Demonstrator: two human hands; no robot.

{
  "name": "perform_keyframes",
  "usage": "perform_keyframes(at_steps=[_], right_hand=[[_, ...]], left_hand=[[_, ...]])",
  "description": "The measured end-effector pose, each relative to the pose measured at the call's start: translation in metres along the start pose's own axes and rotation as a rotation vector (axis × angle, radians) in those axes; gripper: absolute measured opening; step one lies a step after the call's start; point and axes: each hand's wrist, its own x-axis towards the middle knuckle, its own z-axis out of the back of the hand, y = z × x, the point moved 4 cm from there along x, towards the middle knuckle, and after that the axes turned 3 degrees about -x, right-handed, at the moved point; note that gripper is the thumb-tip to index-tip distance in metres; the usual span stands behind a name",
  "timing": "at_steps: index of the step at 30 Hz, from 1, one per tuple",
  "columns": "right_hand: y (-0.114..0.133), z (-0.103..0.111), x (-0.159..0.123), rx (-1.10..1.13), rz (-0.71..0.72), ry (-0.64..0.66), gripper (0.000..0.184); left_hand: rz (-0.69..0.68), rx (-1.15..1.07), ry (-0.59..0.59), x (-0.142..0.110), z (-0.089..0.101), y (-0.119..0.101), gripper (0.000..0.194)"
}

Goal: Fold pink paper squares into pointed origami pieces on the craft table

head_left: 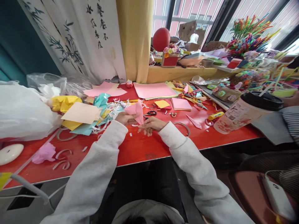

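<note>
A piece of folded pink paper (136, 110) is held up between both hands over the red table. My left hand (126, 119) grips its left side, fingers closed on it. With thumb and fingers, my right hand (153, 124) pinches its lower tip. Just behind the right hand lie black-handled scissors (151, 113), their blades partly hidden. A flat, pointed pink paper shape (193, 121) lies to the right of the hands. Beyond them rest a yellow paper square (162, 104) and a stack of pink squares (181, 104).
Paper scraps, a cream sheet (80, 112) and a white plastic bag (25, 112) crowd the left. On the right stand a lidded drink cup (243, 113) and a yellow glue tube or marker (215, 116). Large pink sheets (154, 90) lie at the back. Another person's striped sleeve (291, 121) shows far right.
</note>
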Motion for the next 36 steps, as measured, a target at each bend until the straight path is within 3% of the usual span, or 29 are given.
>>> perform_keyframes(at_steps=[3,9,12,15,18,21,28,33,36], right_hand=[[0.002,-0.001,-0.002,0.005,-0.019,0.014,0.026],[0.006,0.005,-0.008,0.13,0.033,-0.06,0.026],[0.006,0.009,-0.007,0.206,0.067,-0.151,0.029],[0.005,0.005,-0.002,0.133,0.092,-0.134,0.029],[0.003,-0.002,0.002,-0.016,0.086,-0.063,0.027],[0.003,-0.004,0.0,-0.119,0.095,-0.018,0.03],[0.009,-0.003,-0.009,-0.208,0.091,0.012,0.034],[0.011,-0.002,-0.008,-0.215,0.107,0.011,0.033],[0.01,-0.002,-0.011,-0.24,0.098,0.04,0.033]], left_hand=[[-0.001,-0.015,-0.036,0.001,0.012,-0.009,0.029],[-0.274,-0.159,-0.101,-0.001,0.021,-0.032,0.028],[-0.2,-0.158,0.035,-0.002,0.003,-0.021,0.036],[-0.076,0.046,0.215,-0.007,-0.023,-0.001,0.031],[-0.095,0.138,0.241,-0.009,-0.036,0.009,0.034],[-0.066,0.131,0.272,-0.007,-0.034,0.008,0.036],[0.026,0.026,0.122,-0.001,-0.009,-0.008,0.018],[0.005,-0.016,-0.012,-0.001,-0.013,-0.009,0.014],[-0.052,-0.087,-0.111,0.002,0.003,-0.016,0.014]])
